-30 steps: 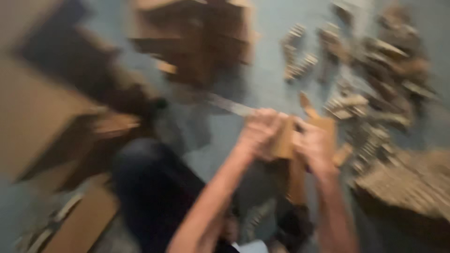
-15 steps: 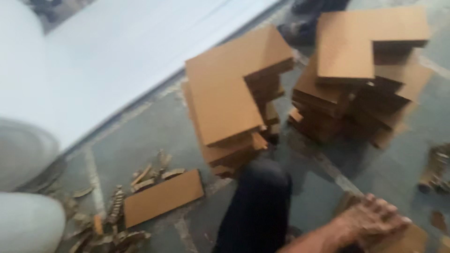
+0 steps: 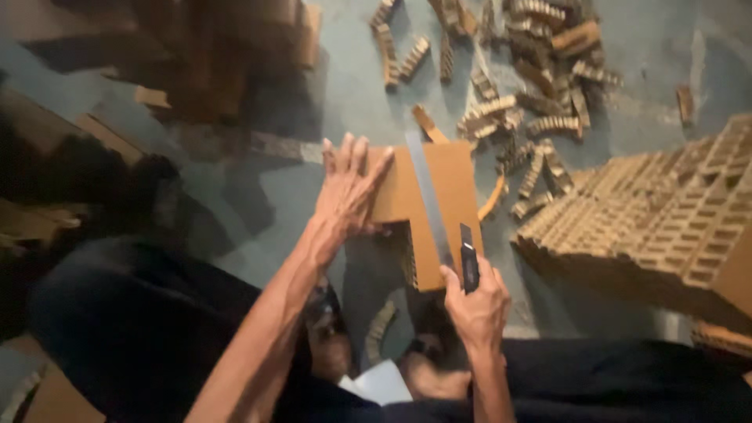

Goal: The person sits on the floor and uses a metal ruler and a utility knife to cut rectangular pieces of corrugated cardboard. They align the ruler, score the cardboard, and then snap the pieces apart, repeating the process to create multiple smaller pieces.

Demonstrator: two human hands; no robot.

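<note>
An L-shaped brown cardboard piece [image 3: 450, 196] lies on the grey-green floor in front of me. My left hand [image 3: 350, 188] presses flat on its left part, fingers spread. A long metal ruler [image 3: 429, 196] lies across the cardboard from top to bottom. My right hand [image 3: 475, 301] is closed around a dark utility knife [image 3: 468, 262], its tip at the cardboard's lower edge beside the ruler.
Several honeycomb cardboard offcuts [image 3: 521, 86] are scattered on the floor beyond the piece. A big honeycomb cardboard block [image 3: 666, 219] sits at the right. Stacked brown cardboard pieces [image 3: 211, 55] stand at the upper left. My dark-clothed legs [image 3: 141, 329] fill the bottom.
The view swung from the cardboard stacks back down to my hands. My left hand now lies flat on the L-shaped piece and my right hand holds the knife by the ruler.
</note>
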